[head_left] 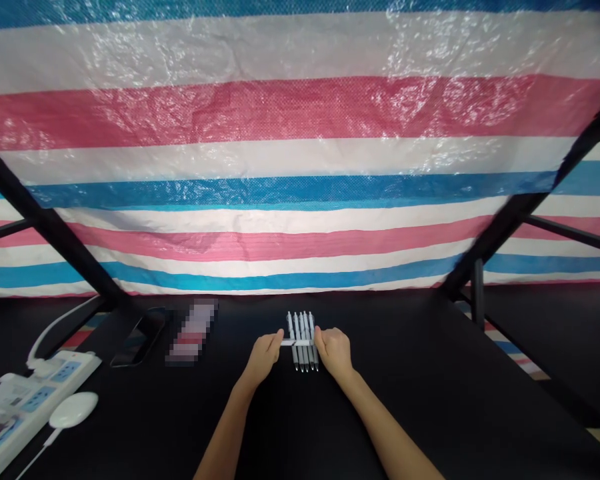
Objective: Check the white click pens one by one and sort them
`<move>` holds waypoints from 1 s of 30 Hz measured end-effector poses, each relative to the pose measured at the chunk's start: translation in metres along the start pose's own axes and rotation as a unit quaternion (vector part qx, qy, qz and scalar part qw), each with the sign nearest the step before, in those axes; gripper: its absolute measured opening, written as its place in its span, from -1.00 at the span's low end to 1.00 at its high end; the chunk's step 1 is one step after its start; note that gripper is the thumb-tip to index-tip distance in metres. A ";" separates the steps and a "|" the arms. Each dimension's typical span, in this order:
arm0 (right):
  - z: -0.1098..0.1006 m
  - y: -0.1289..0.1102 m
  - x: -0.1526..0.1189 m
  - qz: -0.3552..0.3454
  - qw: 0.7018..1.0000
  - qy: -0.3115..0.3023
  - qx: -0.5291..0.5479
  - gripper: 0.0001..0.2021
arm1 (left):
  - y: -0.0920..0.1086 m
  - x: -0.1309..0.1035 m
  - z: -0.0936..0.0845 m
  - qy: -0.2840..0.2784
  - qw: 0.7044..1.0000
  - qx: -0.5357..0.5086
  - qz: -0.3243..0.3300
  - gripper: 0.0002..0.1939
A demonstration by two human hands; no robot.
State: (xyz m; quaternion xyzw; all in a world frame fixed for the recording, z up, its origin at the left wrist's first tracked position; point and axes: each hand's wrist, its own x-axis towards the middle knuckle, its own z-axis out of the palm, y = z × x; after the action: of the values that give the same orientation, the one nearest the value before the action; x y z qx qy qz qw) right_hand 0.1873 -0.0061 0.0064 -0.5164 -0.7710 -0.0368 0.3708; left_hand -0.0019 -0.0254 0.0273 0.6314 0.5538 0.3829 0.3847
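Several white-and-grey click pens (301, 327) lie side by side on the black table, pointed ends toward me. Across their middle runs a narrow white strip (303, 343). At the strip's left end my left hand (263, 358) is closed, thumb and fingers pinching it just beside the pens. My right hand (336, 351) is closed at the right edge of the row, its thumb against the strip's other end and the outermost pen. Its curled fingers hide what lies beneath them.
On the left stand a white power strip (77, 363) with plugs, a round white charging pad (74, 409) on a cable, and a dark phone (139, 339). Near them lies a pixelated rectangular item (193, 331). Black frame bars (70, 247) and striped sheeting (280, 160) enclose the table's back.
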 end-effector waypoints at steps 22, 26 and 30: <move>-0.012 0.026 0.009 0.187 0.836 -0.136 0.498 -0.58 | 0.003 0.001 0.005 0.086 0.980 0.148 0.099 -0.68; -0.020 0.025 0.009 0.167 0.823 -0.156 0.520 -0.26 | -0.002 0.004 0.004 0.101 0.977 0.150 0.116 -0.70; -0.016 0.021 0.009 0.198 0.838 -0.164 0.481 -0.53 | -0.005 0.003 0.007 0.088 0.975 0.155 0.135 -0.73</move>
State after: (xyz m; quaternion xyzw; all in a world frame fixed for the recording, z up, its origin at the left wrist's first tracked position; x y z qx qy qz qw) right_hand 0.2113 0.0033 0.0168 -0.4127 -0.6228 0.4984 0.4399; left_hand 0.0029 -0.0225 0.0201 0.7161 0.5481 0.3945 0.1765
